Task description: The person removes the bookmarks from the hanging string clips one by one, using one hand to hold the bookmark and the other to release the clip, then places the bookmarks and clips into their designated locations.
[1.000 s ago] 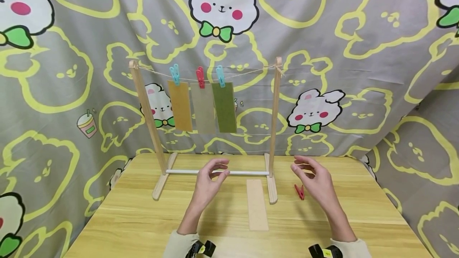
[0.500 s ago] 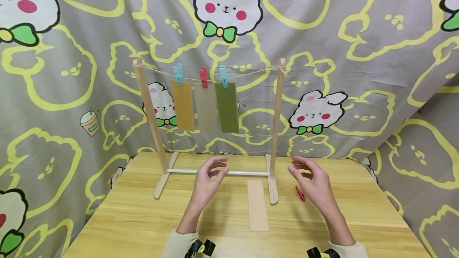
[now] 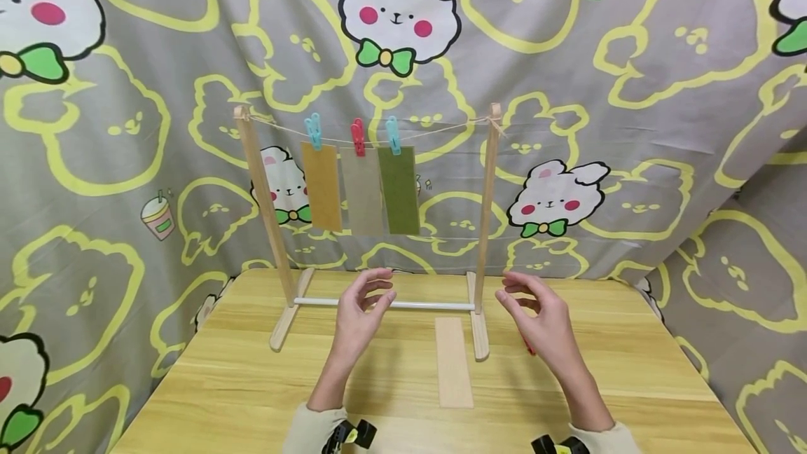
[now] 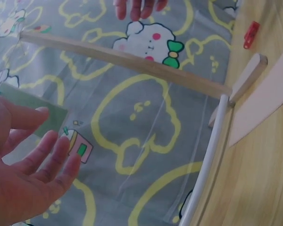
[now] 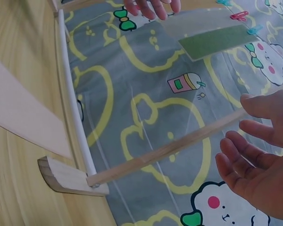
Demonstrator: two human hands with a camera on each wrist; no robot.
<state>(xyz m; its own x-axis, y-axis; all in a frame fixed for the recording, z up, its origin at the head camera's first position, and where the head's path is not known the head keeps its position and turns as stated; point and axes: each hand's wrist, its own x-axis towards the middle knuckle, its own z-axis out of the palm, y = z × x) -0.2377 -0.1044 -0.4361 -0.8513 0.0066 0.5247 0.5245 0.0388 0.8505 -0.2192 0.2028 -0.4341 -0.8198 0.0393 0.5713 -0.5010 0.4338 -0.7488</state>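
My left hand (image 3: 361, 310) hovers above the table in front of the rack's white bar, fingers loosely bent with nothing between them. My right hand (image 3: 539, 314) hovers likewise, right of the rack's right post, holding nothing. Beneath it a red clothespin (image 4: 251, 35) lies on the table, mostly hidden by that hand in the head view. Between the hands a pale peach card (image 3: 454, 363) lies flat. From the string hang an orange card (image 3: 322, 188), a grey-beige card (image 3: 362, 191) and a green card (image 3: 400, 191), clipped by blue, red and blue clothespins.
The wooden rack (image 3: 484, 216) stands at the back of the table (image 3: 221, 384), its feet reaching toward me. A white bar (image 3: 429, 306) joins the feet low down. A patterned curtain (image 3: 555, 111) hangs close behind and at both sides.
Both hands have drifted slightly left, still holding nothing. The right hand now covers most of the loose red clothespin. The head view has shifted a little; the cards hang as before.
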